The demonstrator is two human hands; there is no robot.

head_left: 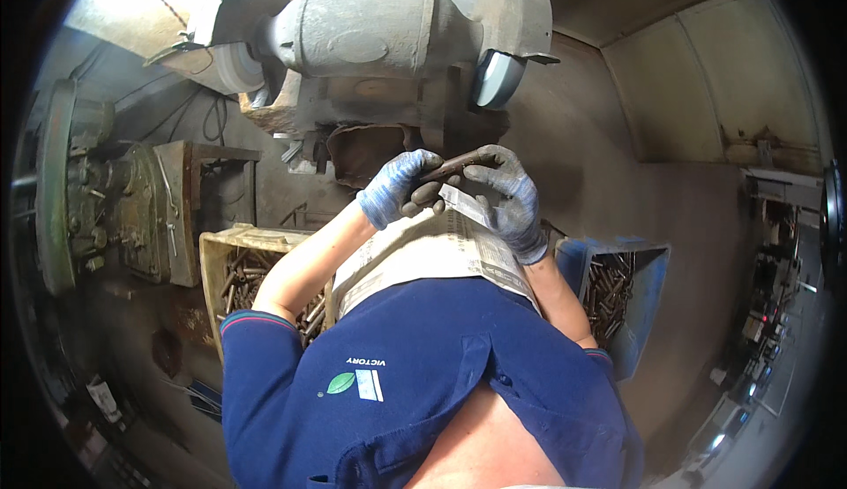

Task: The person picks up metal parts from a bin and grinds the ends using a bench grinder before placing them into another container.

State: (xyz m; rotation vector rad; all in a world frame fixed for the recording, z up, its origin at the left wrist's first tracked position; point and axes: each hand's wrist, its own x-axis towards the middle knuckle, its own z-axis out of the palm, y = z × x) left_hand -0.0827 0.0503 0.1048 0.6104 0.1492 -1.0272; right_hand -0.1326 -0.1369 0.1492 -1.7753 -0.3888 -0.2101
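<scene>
A dark, slim metal rod (pixel 455 165) is held between my two gloved hands, just in front of the bench grinder (pixel 363 32). My left hand (pixel 404 187) closes its fingers on the rod's left end. The other end sits in the grip of my right hand (pixel 512 196), thumb and fingers bent around it. Both gloves are blue and white with dark, dirty fingers. A pale printed strip (pixel 466 206) shows below the rod by my right palm; whether it is held or part of the printed sheet (pixel 415 246) over my lap, I cannot tell.
The grinder carries a left wheel (pixel 238 67) and a right wheel (pixel 499 81) under metal guards. A tan crate (pixel 210 264) and a blue crate (pixel 651 299), both with many metal rods, flank me. A greenish machine (pixel 132 211) stands at left.
</scene>
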